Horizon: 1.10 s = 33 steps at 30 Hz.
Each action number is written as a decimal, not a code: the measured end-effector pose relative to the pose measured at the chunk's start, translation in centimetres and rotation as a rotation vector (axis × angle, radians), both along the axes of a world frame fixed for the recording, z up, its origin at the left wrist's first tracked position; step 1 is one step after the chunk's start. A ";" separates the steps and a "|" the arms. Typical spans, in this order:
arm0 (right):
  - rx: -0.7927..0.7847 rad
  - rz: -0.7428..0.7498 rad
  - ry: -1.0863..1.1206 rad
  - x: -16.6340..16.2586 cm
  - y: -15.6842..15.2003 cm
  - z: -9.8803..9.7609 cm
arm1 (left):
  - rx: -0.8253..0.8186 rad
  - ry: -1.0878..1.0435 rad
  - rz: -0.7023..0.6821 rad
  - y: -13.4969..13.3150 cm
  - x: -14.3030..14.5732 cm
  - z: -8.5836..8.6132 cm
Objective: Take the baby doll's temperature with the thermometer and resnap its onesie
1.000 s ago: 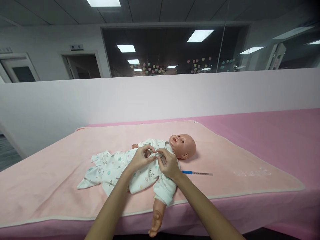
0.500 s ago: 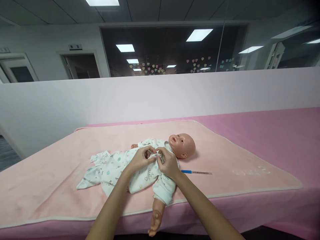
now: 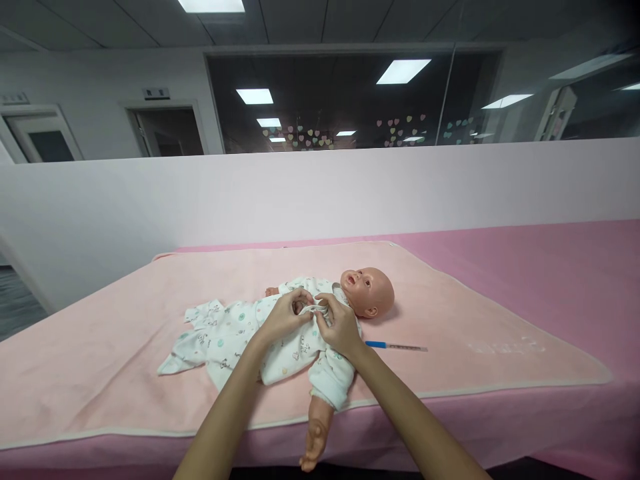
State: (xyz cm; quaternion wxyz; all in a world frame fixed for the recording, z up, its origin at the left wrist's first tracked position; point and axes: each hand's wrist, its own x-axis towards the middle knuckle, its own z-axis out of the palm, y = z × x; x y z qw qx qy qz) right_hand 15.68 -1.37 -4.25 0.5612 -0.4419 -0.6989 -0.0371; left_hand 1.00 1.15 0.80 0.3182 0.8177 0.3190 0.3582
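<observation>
On the peach blanket (image 3: 450, 293) that covers the pink table (image 3: 575, 267), near its front edge, the baby doll (image 3: 367, 292) lies on its back with the head toward the right end of the table and one bare arm hanging over the front edge. Both hands meet on the chest of the printed white romper (image 3: 240, 333), just below the doll's chin. The left hand (image 3: 285, 319) is closed in a narrow pinch on a fold of the romper fabric at the front opening; the right hand (image 3: 340, 327) is likewise closed in a pinch on the opposite edge of the same opening, fingertips of the two hands almost touching. Compared with the frames half a second and one second earlier, the hands remain at the same spot on the chest and keep their grip; only a slight change in finger position at the opening is visible, and the whole scene sits marginally to the right through head movement. A thin blue-capped thermometer (image 3: 395, 346) lies flat on the blanket, just right of the right wrist, unmoved.
</observation>
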 end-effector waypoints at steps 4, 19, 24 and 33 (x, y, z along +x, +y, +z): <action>0.018 -0.002 0.036 0.0 0.2 -0.1 | -0.096 -0.059 -0.057 -0.1 -0.2 0.3; 0.054 -0.010 0.053 0.0 0.2 0.1 | -0.318 -0.152 -0.080 0.0 -0.5 0.5; 0.053 0.003 0.042 0.0 -0.1 0.2 | -0.350 -0.187 -0.106 0.2 -0.6 0.4; 0.052 0.011 0.066 0.1 0.1 0.2 | -0.300 -0.184 -0.058 0.3 -0.5 0.1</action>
